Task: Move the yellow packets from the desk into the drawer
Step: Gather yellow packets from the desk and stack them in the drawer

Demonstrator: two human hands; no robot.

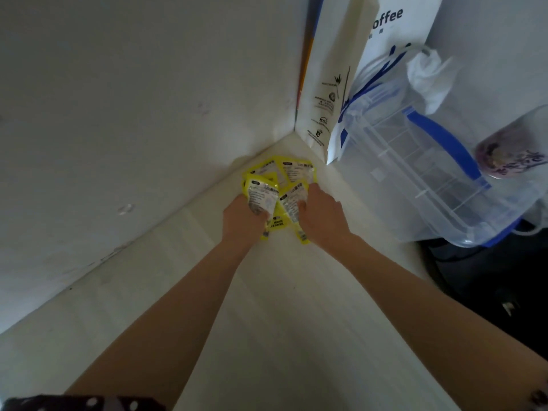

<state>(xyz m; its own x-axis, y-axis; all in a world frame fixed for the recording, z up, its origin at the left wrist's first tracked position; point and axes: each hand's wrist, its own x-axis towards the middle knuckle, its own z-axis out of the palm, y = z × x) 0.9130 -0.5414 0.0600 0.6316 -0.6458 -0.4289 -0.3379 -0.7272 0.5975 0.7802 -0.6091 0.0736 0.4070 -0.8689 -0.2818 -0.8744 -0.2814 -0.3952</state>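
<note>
Several yellow packets [277, 179] with white printed labels lie bunched in the far corner of the white desk [267, 307], against the wall. My left hand [243, 219] grips packets on the left side of the bunch, fingers curled around one. Fingers of my right hand [321, 213] are closed on packets on the right side. Both arms reach forward across the desk. No drawer is in view.
A white paper coffee bag [350, 69] stands against the wall behind the packets. A clear plastic box with a blue lid [421, 173] lies to the right, inside a plastic bag. A purple-topped cup [510, 155] sits at far right. Beyond the desk's right edge is dark floor [489, 286].
</note>
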